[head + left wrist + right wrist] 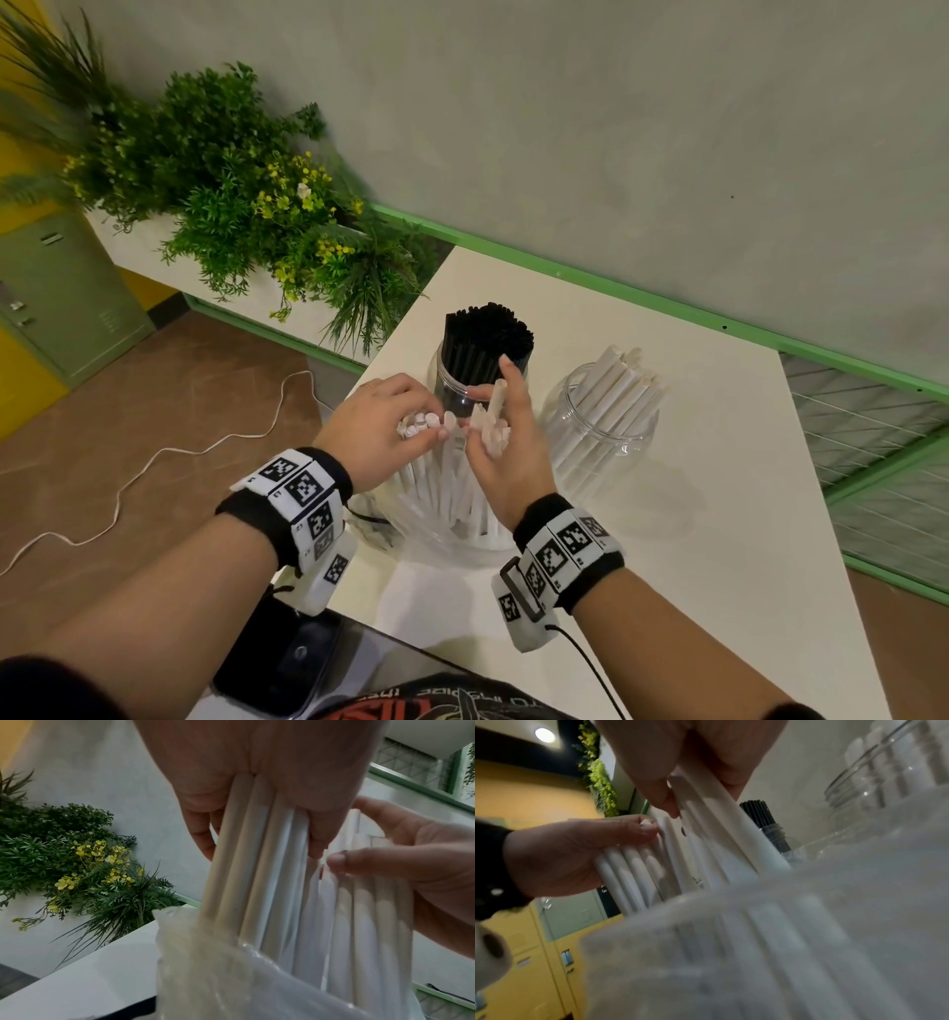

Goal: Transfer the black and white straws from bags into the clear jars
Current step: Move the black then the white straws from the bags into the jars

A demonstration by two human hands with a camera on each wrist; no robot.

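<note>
A clear plastic bag (452, 519) of white straws (436, 478) stands on the white table (693, 514) in front of me. My left hand (390, 426) grips a bunch of these straws (257, 862) near their tops. Beside it, my right hand (506, 452) holds a second bunch (721, 825) between thumb and fingers, index finger raised. Both bunches stay with their lower ends inside the bag (231, 973). Behind the hands stands a clear jar packed with black straws (485, 339). To its right, another clear jar (598, 426) holds white straws leaning right.
Green plants (246, 205) in a white planter sit beyond the table's left edge. A white cable (154, 462) lies on the brown floor. A dark phone-like device (287, 663) lies at the table's near left corner. A grey wall with a green rail runs behind.
</note>
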